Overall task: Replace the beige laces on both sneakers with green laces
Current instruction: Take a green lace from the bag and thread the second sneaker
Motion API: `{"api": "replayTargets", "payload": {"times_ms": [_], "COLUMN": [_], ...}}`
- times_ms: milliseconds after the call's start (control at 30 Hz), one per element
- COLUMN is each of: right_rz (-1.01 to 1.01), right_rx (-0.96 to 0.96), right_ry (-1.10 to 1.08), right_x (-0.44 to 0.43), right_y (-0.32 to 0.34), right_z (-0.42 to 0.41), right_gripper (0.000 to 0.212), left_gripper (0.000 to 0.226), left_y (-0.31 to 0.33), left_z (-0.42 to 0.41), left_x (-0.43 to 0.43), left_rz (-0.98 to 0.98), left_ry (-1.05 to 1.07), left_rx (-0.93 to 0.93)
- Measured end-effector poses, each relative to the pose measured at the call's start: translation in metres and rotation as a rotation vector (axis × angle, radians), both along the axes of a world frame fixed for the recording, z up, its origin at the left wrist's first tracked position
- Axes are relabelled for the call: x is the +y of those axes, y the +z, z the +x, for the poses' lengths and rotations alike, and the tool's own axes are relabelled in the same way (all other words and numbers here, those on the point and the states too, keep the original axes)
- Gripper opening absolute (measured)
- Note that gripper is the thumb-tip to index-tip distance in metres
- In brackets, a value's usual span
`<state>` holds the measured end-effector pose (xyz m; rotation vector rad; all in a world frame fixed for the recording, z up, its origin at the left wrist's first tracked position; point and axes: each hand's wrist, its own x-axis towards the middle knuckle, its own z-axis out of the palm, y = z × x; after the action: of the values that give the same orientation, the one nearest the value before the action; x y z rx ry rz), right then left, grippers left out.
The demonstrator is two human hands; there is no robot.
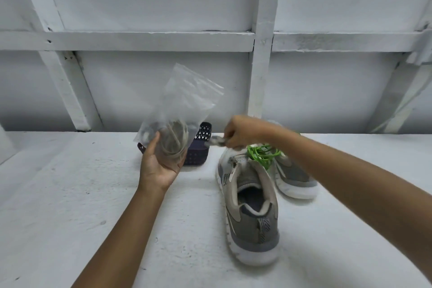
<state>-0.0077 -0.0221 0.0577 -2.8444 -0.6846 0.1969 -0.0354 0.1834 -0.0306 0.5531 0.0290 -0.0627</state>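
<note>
- Surface: white-painted worktop, rough in texture, with small dark specks and soft shadows beside the shoes.
- Room: white panelled wall rises at the worktop's back edge. It is crossed by white wooden battens, and the paint is chipped at some joints.
- Left hand: palm up, thumb and fingers curled round the bottom of a clear plastic zip bag. The bag is held above the worktop with a coiled beige lace inside.
- Right hand: fingers curled, pinching a small grey item that is too blurred to identify.
- Near grey-and-beige sneaker: stands on the worktop, heel toward the camera.
- Second grey-and-beige sneaker: just beside it on the right, partly behind the right forearm.
- Loose green laces: lie over the sneakers' front parts, under the right wrist.
- Dark purple perforated plastic basket: near the wall, partly behind the bag.
</note>
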Motion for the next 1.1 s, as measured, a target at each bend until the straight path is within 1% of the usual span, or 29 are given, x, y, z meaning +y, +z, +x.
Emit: {"api": "replayTargets", "payload": {"times_ms": [100, 200, 267, 367, 500, 567, 667, 767, 867, 933, 1033, 1100], "right_rz": [0.156, 0.361, 0.446, 0.481, 0.425, 0.335, 0.220, 0.193, 0.356, 0.510, 0.723, 0.791], "right_rx": [-0.065, -0.131, -0.174, -0.180, -0.065, -0.008, 0.026, 0.069, 0.210, 0.342, 0.520, 0.597], "right_ry": [-0.172, -0.274, -0.290, -0.242, -0.117, -0.082, -0.056, -0.052, -0.042, -0.050, -0.121, -0.123], "right_x": [-0.046, -0.078, -0.086, -0.086, -0.077, -0.071, -0.063, -0.053, -0.047, -0.045, -0.046, -0.047], "right_y": [0.018, 0.034, 0.042, 0.051, 0.053, 0.051, 0.051, 0.052, 0.051, 0.050, 0.051, 0.051], "right_z": [0.009, 0.014, 0.014, 0.010, 0.004, 0.004, 0.009, 0.016, 0.021, 0.021, 0.018, 0.015], "right_gripper": [0.012, 0.010, 0.009, 0.008, 0.017, 0.016, 0.016, 0.013, 0.023, 0.023, 0.025, 0.027], "left_gripper": [0.027, 0.025, 0.026, 0.026, 0.025, 0.023, 0.020, 0.011, 0.009, 0.012, 0.019, 0.021], "left_y": [-0.011, -0.022, -0.027, -0.031, -0.033, -0.033, -0.030, -0.027, -0.026, -0.026, -0.024, -0.021], "left_z": [-0.003, -0.007, -0.008, -0.006, -0.006, -0.007, -0.008, -0.010, -0.010, -0.009, -0.011, -0.012], "left_x": [-0.011, -0.021, -0.026, -0.031, -0.032, -0.033, -0.036, -0.040, -0.041, -0.041, -0.042, -0.045], "left_rz": [0.011, 0.029, 0.037, 0.067, 0.081, 0.088, 0.125, 0.146, 0.150, 0.125, 0.100, 0.102], "left_ry": [-0.041, -0.112, -0.150, -0.164, -0.162, -0.161, -0.163, -0.165, -0.126, -0.110, -0.112, -0.108], "left_rx": [0.044, 0.062, 0.075, 0.091, 0.090, 0.083, 0.056, 0.031, 0.062, 0.088, 0.117, 0.136]}}
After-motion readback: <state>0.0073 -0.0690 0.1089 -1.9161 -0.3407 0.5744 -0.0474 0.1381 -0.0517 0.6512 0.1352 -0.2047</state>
